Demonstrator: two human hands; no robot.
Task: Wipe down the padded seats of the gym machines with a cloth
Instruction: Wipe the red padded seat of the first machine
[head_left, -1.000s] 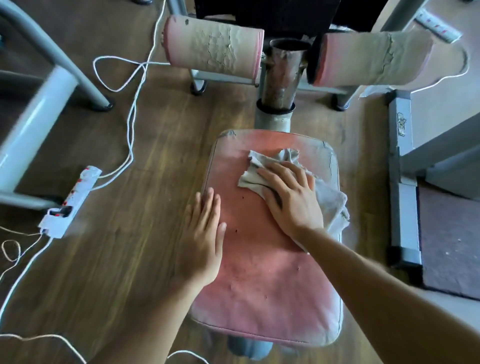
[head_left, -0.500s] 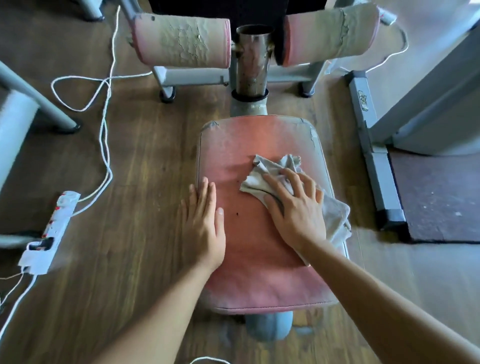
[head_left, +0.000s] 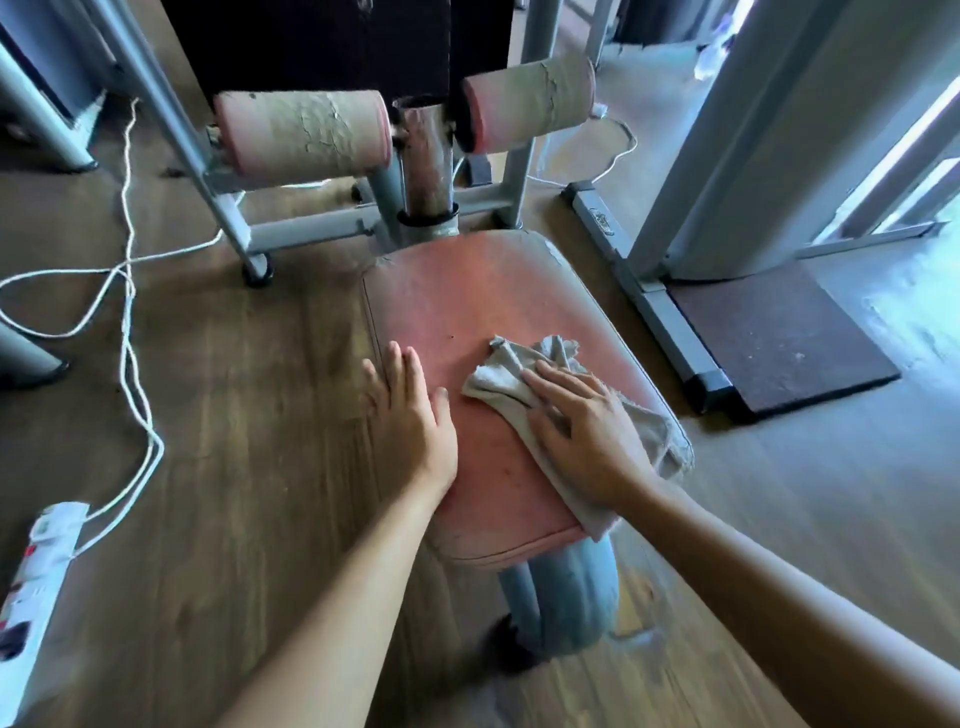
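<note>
- A small badge sits on the grey base rail (head_left: 602, 224) of the neighbouring machine; its marking is too small to read. No other writing can be made out.
- One padded seat (head_left: 467, 312): faded pink-red vinyl, rectangular with rounded corners and a stitched edge, scuffed and pale in patches, with a few dark specks. It sits on a grey support column (head_left: 566, 597) above the wooden floor (head_left: 234, 415).
- One cloth (head_left: 511, 371): grey-beige, crumpled, frayed at the edges. It lies on the seat's right half and hangs over the right rim.
- Two hands. The right hand (head_left: 582, 431) lies flat on the cloth, fingers straight and slightly spread, pressing it to the seat.
- The left hand (head_left: 410, 421) rests palm down on the seat's left edge, fingers straight and close together, thumb out to the side, holding nothing.
- Two roller pads (head_left: 306, 132) (head_left: 530, 104), pink at the ends with cracked, peeling grey covering, flank one rusty metal post (head_left: 428, 156) beyond the seat.
- One white power strip (head_left: 36, 571) lies at the lower left, with white cable (head_left: 127, 322) looping across the floor.
- One dark rubber mat (head_left: 779, 332) lies to the right, against the base rail.
</note>
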